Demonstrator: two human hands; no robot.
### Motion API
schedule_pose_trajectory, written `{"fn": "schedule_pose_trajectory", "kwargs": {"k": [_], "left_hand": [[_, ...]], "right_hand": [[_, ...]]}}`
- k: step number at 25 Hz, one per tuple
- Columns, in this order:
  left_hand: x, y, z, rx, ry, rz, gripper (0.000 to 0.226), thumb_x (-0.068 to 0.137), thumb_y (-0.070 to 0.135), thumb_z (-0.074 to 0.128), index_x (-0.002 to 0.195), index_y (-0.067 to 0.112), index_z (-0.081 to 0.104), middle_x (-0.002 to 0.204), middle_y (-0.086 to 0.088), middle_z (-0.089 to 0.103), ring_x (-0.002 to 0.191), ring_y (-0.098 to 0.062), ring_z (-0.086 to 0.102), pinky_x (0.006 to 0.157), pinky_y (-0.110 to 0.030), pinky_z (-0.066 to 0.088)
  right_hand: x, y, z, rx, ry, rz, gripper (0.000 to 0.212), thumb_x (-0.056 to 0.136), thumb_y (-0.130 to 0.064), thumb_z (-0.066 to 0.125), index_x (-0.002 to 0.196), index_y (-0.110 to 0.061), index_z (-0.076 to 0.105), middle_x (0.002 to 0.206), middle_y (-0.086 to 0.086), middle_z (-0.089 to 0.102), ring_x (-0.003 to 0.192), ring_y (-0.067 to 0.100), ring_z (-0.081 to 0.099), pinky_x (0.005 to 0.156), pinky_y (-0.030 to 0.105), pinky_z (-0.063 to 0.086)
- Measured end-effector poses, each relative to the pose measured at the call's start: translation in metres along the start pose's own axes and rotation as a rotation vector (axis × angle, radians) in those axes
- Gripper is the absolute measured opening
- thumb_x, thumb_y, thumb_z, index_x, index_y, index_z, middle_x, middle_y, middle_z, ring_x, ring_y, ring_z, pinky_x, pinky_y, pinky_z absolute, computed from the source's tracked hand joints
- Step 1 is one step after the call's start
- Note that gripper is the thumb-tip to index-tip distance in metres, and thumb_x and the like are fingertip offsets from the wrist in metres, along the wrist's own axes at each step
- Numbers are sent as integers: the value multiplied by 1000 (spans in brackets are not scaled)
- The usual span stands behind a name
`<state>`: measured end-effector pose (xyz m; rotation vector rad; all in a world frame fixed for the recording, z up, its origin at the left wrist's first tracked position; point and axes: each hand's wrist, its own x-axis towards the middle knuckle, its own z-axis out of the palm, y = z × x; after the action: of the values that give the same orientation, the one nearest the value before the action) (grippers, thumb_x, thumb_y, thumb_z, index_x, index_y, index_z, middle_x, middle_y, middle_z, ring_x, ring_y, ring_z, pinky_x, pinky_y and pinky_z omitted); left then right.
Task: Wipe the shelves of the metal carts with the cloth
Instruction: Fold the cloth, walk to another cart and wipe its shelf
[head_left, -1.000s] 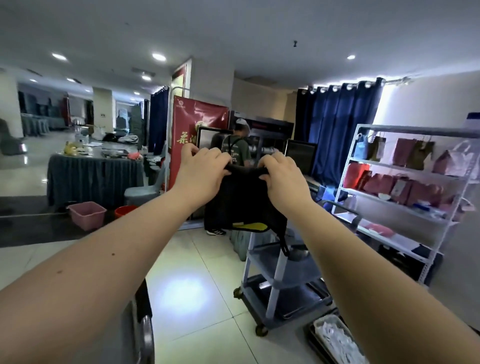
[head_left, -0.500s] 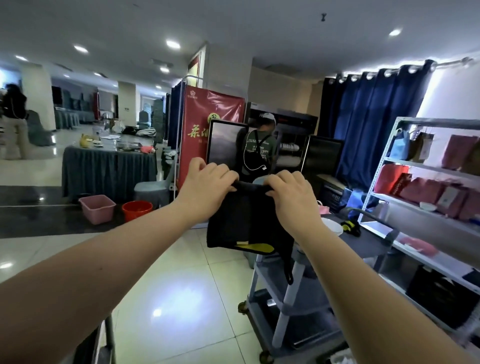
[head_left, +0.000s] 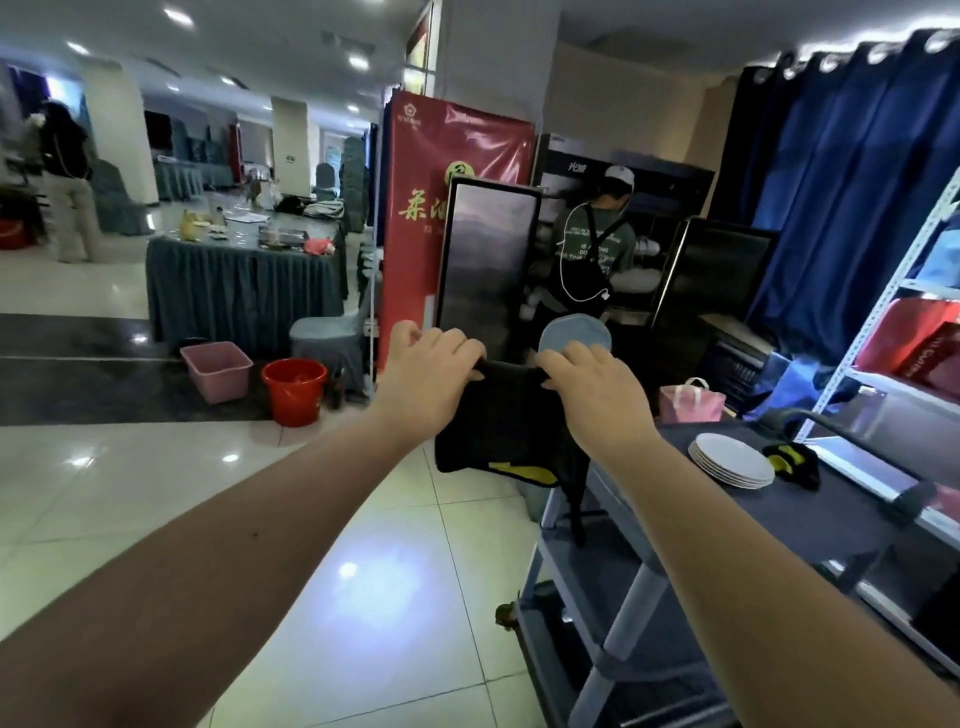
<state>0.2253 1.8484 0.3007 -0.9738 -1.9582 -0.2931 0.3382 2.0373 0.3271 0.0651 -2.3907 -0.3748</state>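
Cart (head_left: 810, 519) nearer (one), two hands (head_left: 431, 376) (head_left: 592, 400), one cloth (head_left: 498, 423)

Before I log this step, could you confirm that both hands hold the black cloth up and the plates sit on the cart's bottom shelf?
Not quite: the head view shows the plates on the cart's top shelf, not the bottom one. The left hand and right hand do both hold the black cloth up.

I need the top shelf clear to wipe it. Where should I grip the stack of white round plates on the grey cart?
Probably under the bottom rim of the stack of white round plates, coming in from its near and left sides: the stack lies flat, rims upturned, and a crumpled black-and-yellow cloth lies close at its right side.
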Motion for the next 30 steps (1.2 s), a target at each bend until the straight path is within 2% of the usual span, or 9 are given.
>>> {"fn": "schedule_pose_trajectory", "kwargs": {"k": [4, 8, 11, 15, 21, 24, 26, 30], "left_hand": [[17, -42, 71, 161, -5, -70, 13, 91, 32, 56, 94, 21, 63, 87, 3, 63, 78, -22, 59, 78, -39, 28], [33, -104, 106, 335, -55, -267, 14, 92, 31, 56, 96, 21, 65, 87, 4, 63, 76, -23, 59, 80, -40, 29], [49, -151, 124, 436, -96, -435, 7, 91, 29, 61, 95, 25, 64, 85, 5, 63, 78, -23, 58, 80, -39, 25], [38, -218, 129, 580, -172, -575, 8, 94, 29, 55, 99, 26, 61, 89, 6, 61, 82, -23, 56, 82, -41, 27], [-18, -351, 120, 826, -226, -581, 12, 84, 22, 71, 93, 21, 65, 81, 2, 63, 72, -25, 59, 76, -39, 27], [-32, -412, 119, 829, -256, -670, 13, 83, 21, 73, 93, 20, 66, 83, 2, 64, 75, -26, 61, 77, -39, 25], [-38, -468, 122, 861, -225, -725, 11, 85, 22, 70, 94, 20, 66, 85, 1, 65, 78, -27, 62, 78, -39, 24], [-41, -531, 126, 880, -192, -870, 10, 92, 29, 58, 100, 26, 63, 95, 5, 65, 90, -23, 60, 84, -40, 24]], "right_hand": [[69, 33, 95, 115, 45, -124, 12, 95, -19, 58, 103, -10, 57, 86, 7, 55, 73, 28, 52, 55, 35, 36], [159, 25, 173, 237, 99, -293, 19, 85, -21, 71, 92, -8, 59, 76, 7, 56, 64, 30, 54, 49, 33, 36], [233, 4, 224, 336, 78, -399, 23, 81, -13, 74, 98, -9, 58, 82, 8, 57, 70, 31, 55, 55, 34, 33], [312, -50, 272, 517, 108, -520, 21, 92, -14, 60, 112, -13, 55, 97, 7, 55, 85, 30, 50, 66, 36, 34], [403, -185, 332, 583, 69, -682, 49, 87, -7, 55, 132, -18, 40, 118, 4, 48, 102, 28, 46, 78, 37, 41], [455, -239, 350, 612, 43, -748, 48, 85, -1, 54, 128, -17, 39, 116, 4, 51, 102, 28, 48, 73, 35, 33], [507, -282, 365, 639, 94, -792, 40, 86, -2, 55, 121, -16, 41, 113, 3, 53, 102, 29, 50, 71, 34, 30], [566, -336, 392, 735, 230, -807, 33, 87, -4, 56, 117, -16, 47, 107, 4, 56, 96, 29, 50, 69, 36, 31]]}}
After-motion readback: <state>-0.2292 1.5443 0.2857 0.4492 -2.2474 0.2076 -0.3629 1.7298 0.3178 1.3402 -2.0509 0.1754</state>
